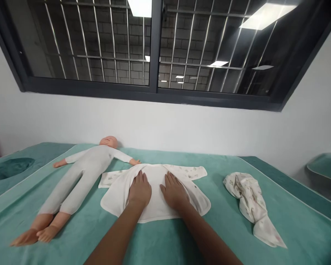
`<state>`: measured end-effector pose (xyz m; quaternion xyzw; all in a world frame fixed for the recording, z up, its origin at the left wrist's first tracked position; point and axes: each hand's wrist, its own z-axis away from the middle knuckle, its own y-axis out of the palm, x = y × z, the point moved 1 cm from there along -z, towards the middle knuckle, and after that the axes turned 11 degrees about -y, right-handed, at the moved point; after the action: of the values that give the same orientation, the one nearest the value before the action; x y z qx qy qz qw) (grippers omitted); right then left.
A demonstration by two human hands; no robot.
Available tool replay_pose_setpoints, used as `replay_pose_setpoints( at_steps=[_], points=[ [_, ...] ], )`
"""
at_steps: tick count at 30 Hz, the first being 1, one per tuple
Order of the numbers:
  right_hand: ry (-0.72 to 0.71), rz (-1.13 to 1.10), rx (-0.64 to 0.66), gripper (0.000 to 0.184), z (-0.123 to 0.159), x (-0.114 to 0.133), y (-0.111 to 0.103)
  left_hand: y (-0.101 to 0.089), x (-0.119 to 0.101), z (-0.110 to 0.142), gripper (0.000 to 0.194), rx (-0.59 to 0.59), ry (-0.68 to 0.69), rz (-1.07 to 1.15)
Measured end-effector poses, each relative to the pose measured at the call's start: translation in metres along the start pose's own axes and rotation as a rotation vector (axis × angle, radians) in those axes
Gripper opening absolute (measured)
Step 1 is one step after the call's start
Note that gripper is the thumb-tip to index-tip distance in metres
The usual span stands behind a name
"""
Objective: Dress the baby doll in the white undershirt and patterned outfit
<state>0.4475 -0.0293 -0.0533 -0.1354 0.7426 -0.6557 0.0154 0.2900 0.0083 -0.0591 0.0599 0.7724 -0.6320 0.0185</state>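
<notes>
A doll (95,160) in a white bodysuit lies face up at left, its feet pointing near. At right rests a crumpled, printed white cloth (246,195). Both lie on a green cover (234,224). On the far white wall (154,125), a dark-framed window (154,48) shows metal bars (113,58), grey blockwork (136,44) and bright rectangular lights (264,16).

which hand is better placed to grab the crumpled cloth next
Probably the right hand: it rests on the white garment, on the side nearer the crumpled cloth. The left hand also rests there, but closer to the doll.
</notes>
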Motion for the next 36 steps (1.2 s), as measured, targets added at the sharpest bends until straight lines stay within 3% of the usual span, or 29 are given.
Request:
replay_pose_setpoints(
  at_steps=[9, 21, 36],
  points=[
    [0.105, -0.153, -0.067, 0.074, -0.038, -0.009, 0.005, -0.001, -0.003, -0.032, 0.059, 0.094, -0.082, 0.073],
    [0.194, -0.141, -0.099, 0.070, -0.051, -0.017, 0.009, -0.001, -0.003, -0.038, 0.058, 0.114, -0.090, 0.119],
    [-0.020, 0.042, -0.081, 0.067, -0.034, -0.005, 0.012, 0.002, -0.008, -0.011, 0.058, -0.009, -0.112, 0.044]
  ],
)
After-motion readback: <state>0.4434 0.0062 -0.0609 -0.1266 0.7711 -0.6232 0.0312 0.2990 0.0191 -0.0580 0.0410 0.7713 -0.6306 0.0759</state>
